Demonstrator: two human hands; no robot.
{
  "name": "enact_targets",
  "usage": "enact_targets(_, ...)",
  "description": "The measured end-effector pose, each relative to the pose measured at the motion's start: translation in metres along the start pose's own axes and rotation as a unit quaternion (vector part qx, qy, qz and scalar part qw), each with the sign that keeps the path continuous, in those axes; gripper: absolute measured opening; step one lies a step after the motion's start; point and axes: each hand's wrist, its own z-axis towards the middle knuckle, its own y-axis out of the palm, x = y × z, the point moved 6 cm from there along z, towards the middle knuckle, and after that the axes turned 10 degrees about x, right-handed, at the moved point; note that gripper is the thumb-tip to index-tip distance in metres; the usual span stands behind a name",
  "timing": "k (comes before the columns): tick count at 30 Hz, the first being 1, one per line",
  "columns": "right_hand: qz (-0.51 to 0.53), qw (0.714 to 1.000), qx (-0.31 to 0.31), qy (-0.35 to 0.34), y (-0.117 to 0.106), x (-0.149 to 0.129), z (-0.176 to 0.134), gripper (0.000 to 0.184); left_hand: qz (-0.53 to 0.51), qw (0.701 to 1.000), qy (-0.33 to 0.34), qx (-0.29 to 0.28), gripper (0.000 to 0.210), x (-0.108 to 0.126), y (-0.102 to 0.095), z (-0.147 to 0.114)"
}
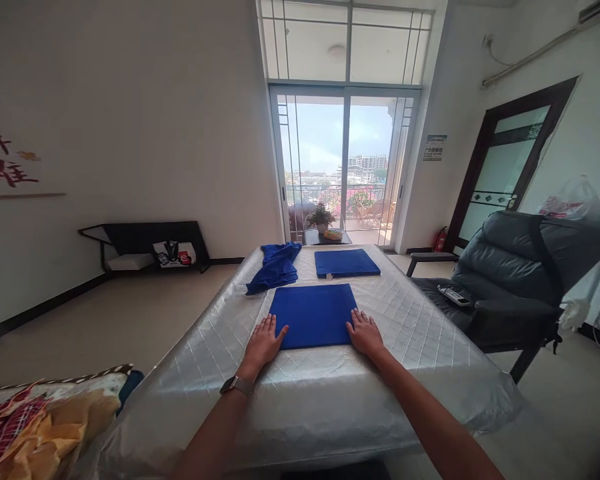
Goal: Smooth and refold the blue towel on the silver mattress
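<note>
A flat blue cloth rectangle lies in front of me on a plastic-covered mattress. My left hand rests on its near left edge, fingers stretched and thumb on the cloth. At the right edge, my right hand lies flat in the same way, fingers pointing forward. Neither hand grips anything. Beyond it sits a second flat blue rectangle with a small white tag at its near edge. To the left of that is a crumpled blue cloth.
On the right stands a dark padded armchair holding a remote control. A pile of coloured cloths is at the lower left. A potted plant stands on a small table before the glass sliding door. A black metal-framed piece leans along the left wall.
</note>
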Motion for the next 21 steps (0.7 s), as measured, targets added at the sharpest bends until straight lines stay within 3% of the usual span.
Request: enact_targets(21, 0.0, 1.0, 0.02, 0.001, -0.002, -0.001, -0.001, 0.065, -0.01, 1.0, 0.001, 0.011, 0.08, 0.004, -0.009, -0.003)
